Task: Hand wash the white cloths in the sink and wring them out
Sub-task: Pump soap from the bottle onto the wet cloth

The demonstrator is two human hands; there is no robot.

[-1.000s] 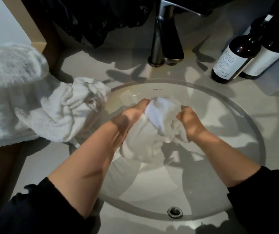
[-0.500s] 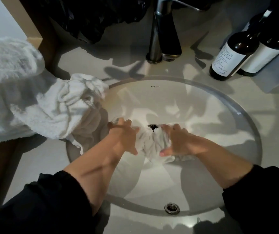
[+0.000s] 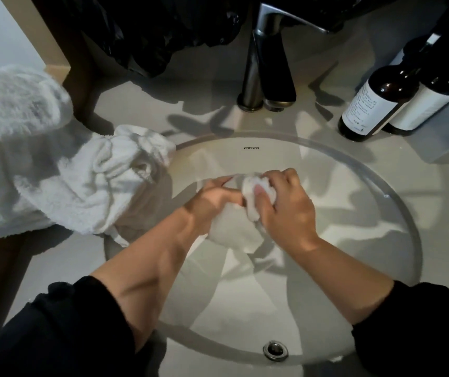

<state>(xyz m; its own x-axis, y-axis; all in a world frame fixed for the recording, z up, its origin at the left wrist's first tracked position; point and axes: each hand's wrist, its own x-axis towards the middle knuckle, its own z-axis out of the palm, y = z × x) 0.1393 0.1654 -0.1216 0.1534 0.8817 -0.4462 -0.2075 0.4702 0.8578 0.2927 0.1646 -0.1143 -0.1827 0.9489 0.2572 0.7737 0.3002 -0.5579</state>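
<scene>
A small white cloth (image 3: 234, 229) is bunched up above the middle of the oval sink (image 3: 354, 170). My left hand (image 3: 212, 197) grips its left side with curled fingers. My right hand (image 3: 286, 202) grips the upper end, thumb pressed into a wad of cloth that sticks out between the two hands. The lower part of the cloth hangs below my hands. A second white cloth (image 3: 109, 180) lies crumpled on the counter at the sink's left rim, partly hanging over into the basin.
A metal faucet (image 3: 267, 63) stands behind the sink. Two dark bottles (image 3: 397, 93) with white labels stand at the back right. A fluffy white towel (image 3: 8, 110) lies at far left. Black plastic (image 3: 163, 31) hangs at the back. An overflow hole (image 3: 275, 349) sits in the near rim.
Half a second ago both hands pressed the cloth down over the drain. Now they have lifted it and bunched it tightly between them, hands closer together.
</scene>
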